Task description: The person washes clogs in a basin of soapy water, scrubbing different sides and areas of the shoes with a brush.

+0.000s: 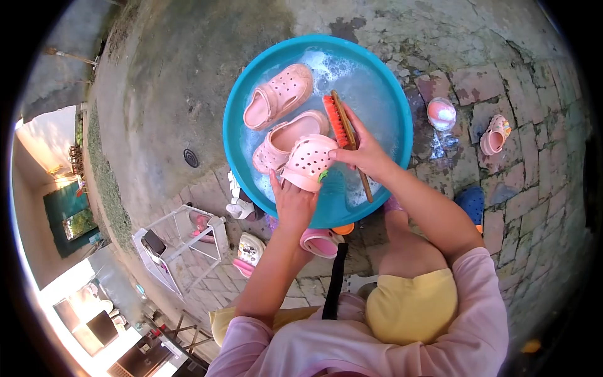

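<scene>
My left hand (pixel 294 204) has its fingers inside a pale pink clog (pixel 308 157) with round holes and a green charm, held at the near side of the blue basin (pixel 407 132). A wooden scrub brush (pixel 346 129) with orange-red bristles is gripped in my right hand (pixel 369 152). The bristles face left, apart from the clog's holes, while my right thumb is close to the clog's side. Two more pink items lie in the soapy water: an upper clog (pixel 290 87) and a lower clog (pixel 266 152), partly covered by the held one.
Right of the basin are a round foam-covered object (pixel 441 114), a small pink clog (pixel 494 139) and a blue clog (pixel 471 202). Near my legs are a pink clog (pixel 322 244) and a white clog (pixel 251 249). A white frame (pixel 179 217) stands left on the brick paving.
</scene>
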